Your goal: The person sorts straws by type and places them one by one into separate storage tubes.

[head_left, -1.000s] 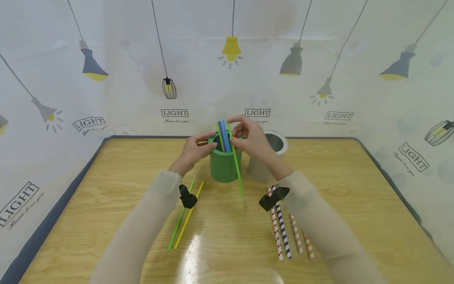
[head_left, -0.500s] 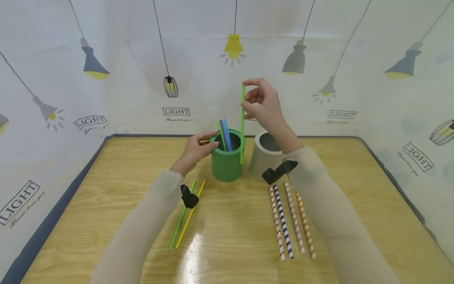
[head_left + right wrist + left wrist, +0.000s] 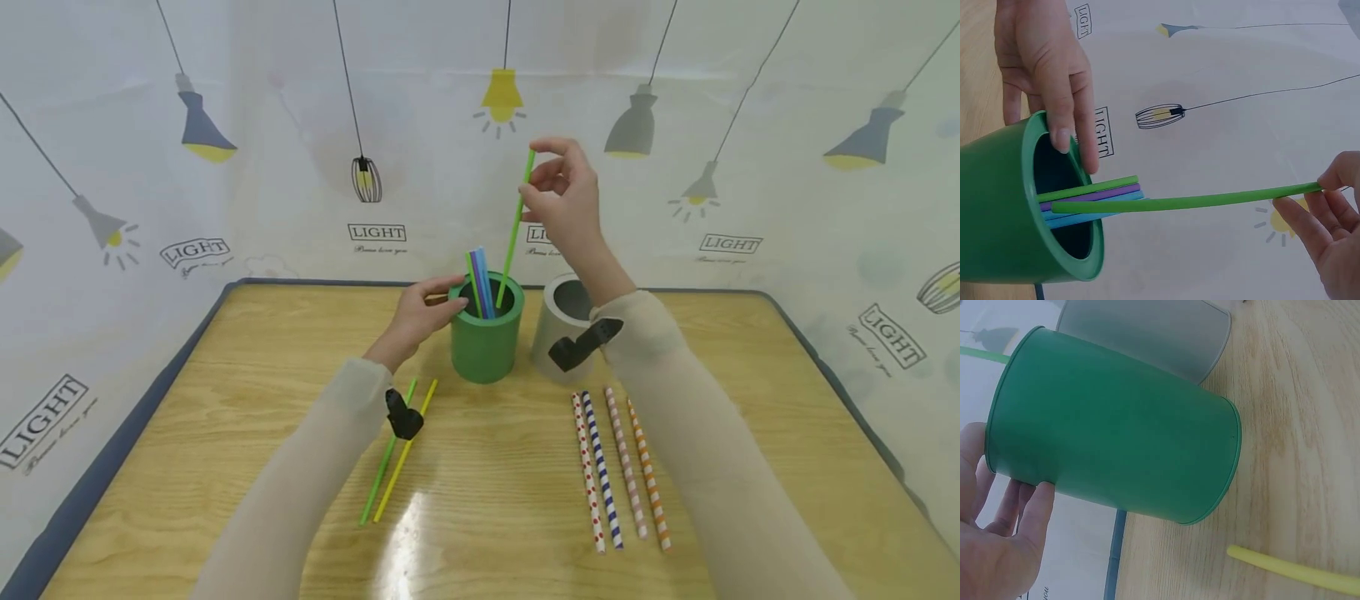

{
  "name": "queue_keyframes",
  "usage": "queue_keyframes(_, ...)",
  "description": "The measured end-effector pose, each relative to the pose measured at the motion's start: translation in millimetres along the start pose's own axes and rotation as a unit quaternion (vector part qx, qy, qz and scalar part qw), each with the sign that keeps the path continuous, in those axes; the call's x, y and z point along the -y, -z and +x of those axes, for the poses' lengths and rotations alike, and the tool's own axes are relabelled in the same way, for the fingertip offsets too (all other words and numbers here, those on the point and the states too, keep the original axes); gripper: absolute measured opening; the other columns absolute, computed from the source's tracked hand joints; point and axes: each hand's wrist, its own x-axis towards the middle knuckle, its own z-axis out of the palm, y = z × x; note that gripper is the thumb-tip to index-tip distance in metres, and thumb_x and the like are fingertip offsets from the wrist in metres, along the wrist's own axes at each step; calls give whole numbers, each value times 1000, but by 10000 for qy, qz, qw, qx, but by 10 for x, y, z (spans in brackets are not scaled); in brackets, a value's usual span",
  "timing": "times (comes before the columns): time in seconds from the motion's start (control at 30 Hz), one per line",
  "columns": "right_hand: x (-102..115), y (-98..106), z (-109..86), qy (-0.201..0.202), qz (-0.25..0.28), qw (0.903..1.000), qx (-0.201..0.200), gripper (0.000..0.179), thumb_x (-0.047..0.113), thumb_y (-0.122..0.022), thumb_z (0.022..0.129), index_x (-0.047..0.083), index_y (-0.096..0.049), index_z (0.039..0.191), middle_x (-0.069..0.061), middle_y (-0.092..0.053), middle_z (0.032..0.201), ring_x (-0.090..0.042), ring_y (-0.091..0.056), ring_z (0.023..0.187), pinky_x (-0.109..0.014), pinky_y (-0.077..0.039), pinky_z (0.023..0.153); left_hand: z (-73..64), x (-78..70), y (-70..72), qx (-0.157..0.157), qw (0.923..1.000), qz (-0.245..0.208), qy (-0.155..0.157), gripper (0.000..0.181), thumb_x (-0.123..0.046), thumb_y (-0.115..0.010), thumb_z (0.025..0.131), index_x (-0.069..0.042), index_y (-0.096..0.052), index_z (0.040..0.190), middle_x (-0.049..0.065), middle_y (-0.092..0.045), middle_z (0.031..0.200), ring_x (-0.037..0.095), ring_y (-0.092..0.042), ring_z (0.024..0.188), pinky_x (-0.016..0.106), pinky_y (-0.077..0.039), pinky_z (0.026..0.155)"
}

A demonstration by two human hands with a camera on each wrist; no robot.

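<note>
My right hand (image 3: 567, 196) pinches a green straw (image 3: 513, 237) near its top, above the green cup (image 3: 483, 346). The straw slants down to the left, and its lower end overlaps the cup's mouth. In the right wrist view that lower end (image 3: 1072, 207) lies across the opening, over the straws inside. Those are green (image 3: 1116, 185), purple (image 3: 1129, 189) and blue (image 3: 1094, 216) straws leaning in the cup. My left hand (image 3: 416, 317) holds the cup at its left rim, thumb over the edge. In the left wrist view, fingers (image 3: 1035, 515) touch the cup's side.
A grey-white cup (image 3: 551, 342) stands just right of the green one. On the wooden table (image 3: 495, 492), a green straw (image 3: 382, 471) and a yellow straw (image 3: 401, 467) lie front left. Several patterned straws (image 3: 603, 471) lie front right.
My right hand has risen from the green cup's rim with the green straw. The straw's lower end has gone from outside the cup to over its mouth. My left hand stays at the rim.
</note>
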Motion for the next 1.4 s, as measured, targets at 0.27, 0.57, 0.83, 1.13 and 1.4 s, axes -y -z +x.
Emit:
queue_keyframes(0.27,-338,-69,-132,-244,-325,9979,511,38,-8,-58,82,4,-53,118,-8,-49,82,-18,-55,72,-31,-55,57,8,2,-4,-24,10000,-24,-22,40,-14,-64,87,-14,-57,127,10,-51,125,26,-51,113,43,-47,88)
queue_keyframes(0.57,-653,-126,-269,-797,-811,9880,1049,39,-6,-57,83,5,-52,120,-12,-51,90,-21,-57,79,-32,-55,59,14,0,-6,-44,10000,-32,63,40,-15,-65,87,-15,-57,126,9,-51,124,25,-52,113,38,-49,85)
queue_keyframes(0.83,-781,-148,-303,-870,-1674,9748,1187,40,-8,-60,79,5,-53,116,-15,-57,96,-25,-60,86,-30,-53,67,20,1,6,16,9999,-99,109,41,-15,-64,87,-15,-56,128,11,-49,128,27,-50,115,40,-47,88)
queue_keyframes(1.13,-849,-186,-310,-1061,-1990,9654,1312,37,-10,-60,79,4,-53,113,-17,-60,95,-26,-61,85,-30,-54,67,-38,-85,-4,92,9997,-168,161,42,-11,-62,88,-10,-54,129,15,-48,129,30,-48,116,42,-46,90)
queue_keyframes(1.4,-911,-201,-316,-817,-2156,9634,1366,38,-8,-66,79,3,-55,114,-16,-62,90,-27,-63,84,-31,-53,71,34,28,12,47,9999,-153,-7,42,-16,-64,87,-13,-55,128,13,-49,127,28,-50,115,41,-46,89)
